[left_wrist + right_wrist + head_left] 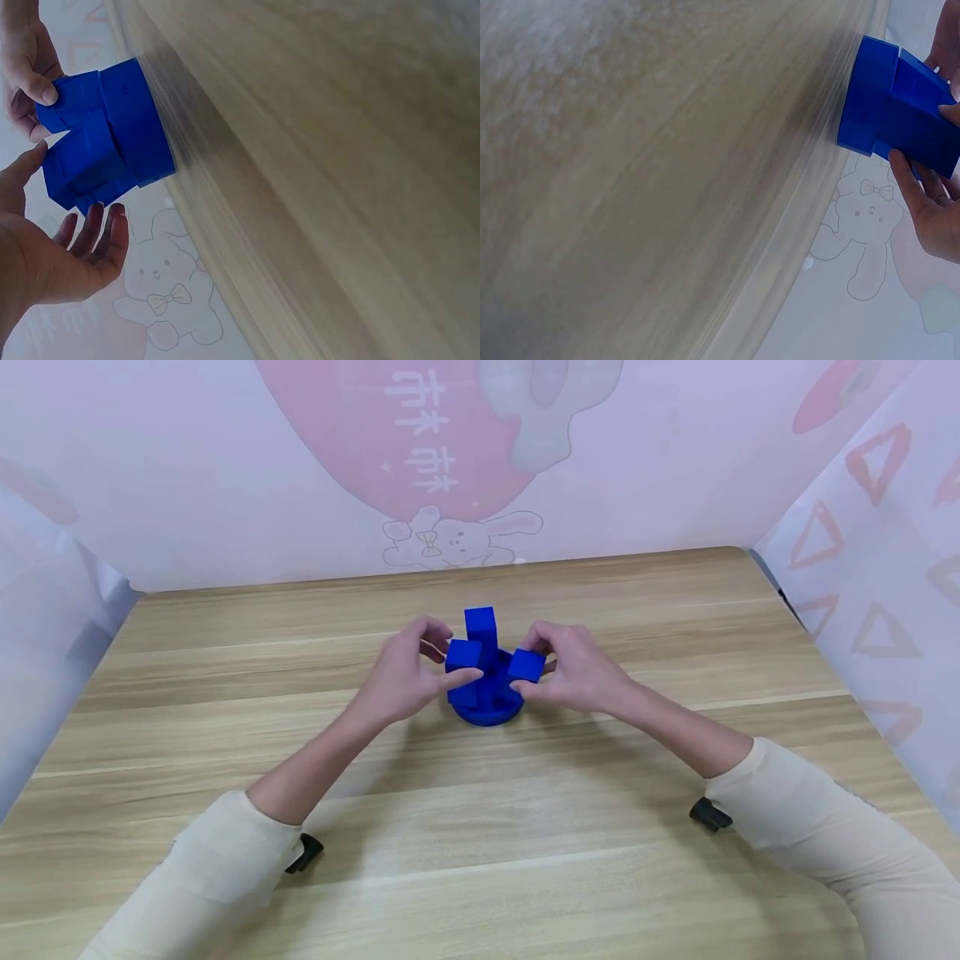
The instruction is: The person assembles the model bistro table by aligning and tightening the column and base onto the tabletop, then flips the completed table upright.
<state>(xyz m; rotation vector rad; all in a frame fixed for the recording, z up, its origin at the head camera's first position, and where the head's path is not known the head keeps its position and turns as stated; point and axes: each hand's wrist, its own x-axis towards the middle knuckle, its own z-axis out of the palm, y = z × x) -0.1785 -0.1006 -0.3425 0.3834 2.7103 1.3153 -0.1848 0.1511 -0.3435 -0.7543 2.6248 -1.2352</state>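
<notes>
A round blue base stands on the table with tall square blue blocks rising from it. My left hand is at the left block, its thumb across the front and the other fingers at the left and back side. At the right block, my right hand pinches between thumb and fingers. A third block stands at the back between the hands, taller in this view. In the left wrist view the base sits on the tabletop with the blocks pointing away from it.
The wood-grain table spreads around the blue piece. Behind it hangs a pale printed cloth with a rabbit drawing, and another cloth stands at the right. Small black wrist devices hang under both sleeves.
</notes>
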